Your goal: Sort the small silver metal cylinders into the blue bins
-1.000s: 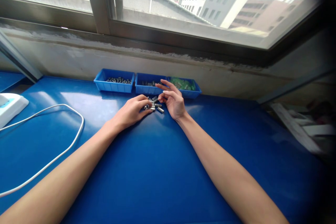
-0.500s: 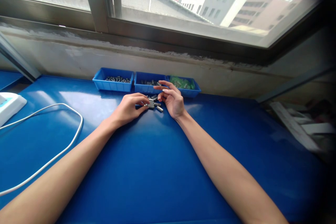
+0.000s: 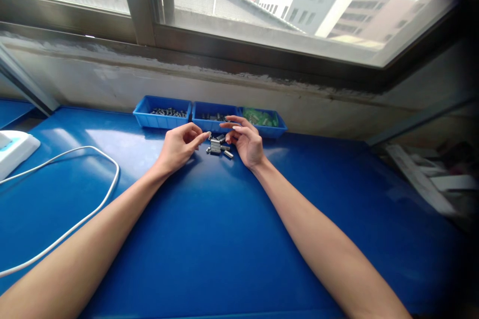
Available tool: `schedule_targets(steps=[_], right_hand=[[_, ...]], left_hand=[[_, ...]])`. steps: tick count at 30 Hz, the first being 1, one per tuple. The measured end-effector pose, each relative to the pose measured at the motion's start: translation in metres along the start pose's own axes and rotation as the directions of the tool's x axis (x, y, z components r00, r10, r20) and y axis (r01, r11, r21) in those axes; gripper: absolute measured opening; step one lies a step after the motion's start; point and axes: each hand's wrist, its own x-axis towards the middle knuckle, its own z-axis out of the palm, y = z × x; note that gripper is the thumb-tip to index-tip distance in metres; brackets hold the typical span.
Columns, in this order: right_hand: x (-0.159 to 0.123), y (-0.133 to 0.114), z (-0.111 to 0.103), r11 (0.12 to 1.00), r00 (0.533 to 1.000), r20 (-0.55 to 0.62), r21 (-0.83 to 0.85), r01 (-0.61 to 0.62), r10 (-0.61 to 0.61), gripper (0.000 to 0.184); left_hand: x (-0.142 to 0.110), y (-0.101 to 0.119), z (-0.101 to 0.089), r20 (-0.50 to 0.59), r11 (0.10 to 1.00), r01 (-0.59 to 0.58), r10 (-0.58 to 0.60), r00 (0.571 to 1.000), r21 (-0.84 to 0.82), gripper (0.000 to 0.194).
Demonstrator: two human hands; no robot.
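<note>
Far left: white device [image 3: 15,145], white cable [image 3: 80,179] looping over blue table [image 3: 224,239]. Left hand [image 3: 178,147] raised off the surface, fingers loosely curled, gripping nothing visible, just left of small pile of metal pieces [image 3: 217,146]. Right hand [image 3: 245,140] just right of pile, fingers spread open, empty. Beyond, three blue trays [image 3: 209,118] along the far wall.

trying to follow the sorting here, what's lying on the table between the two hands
In the head view, a small pile of metal pieces lies on the blue table between the left hand and the right hand; neither hand clearly grips any.
</note>
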Motion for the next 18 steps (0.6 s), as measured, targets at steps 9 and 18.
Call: schedule_targets(steps=[9,18], right_hand=[[0.001,0.001,-0.001,1.0,1.0,-0.002,-0.004,-0.006,0.006,0.033],[0.0,0.0,0.0,1.0,1.0,0.001,0.015,-0.006,0.006,0.031]], left_hand=[[0.004,-0.004,-0.006,-0.076,0.979,0.125,-0.139,0.987,-0.163,0.04],[0.018,-0.003,-0.017,-0.356,0.925,0.032,-0.177,0.917,-0.378,0.039]])
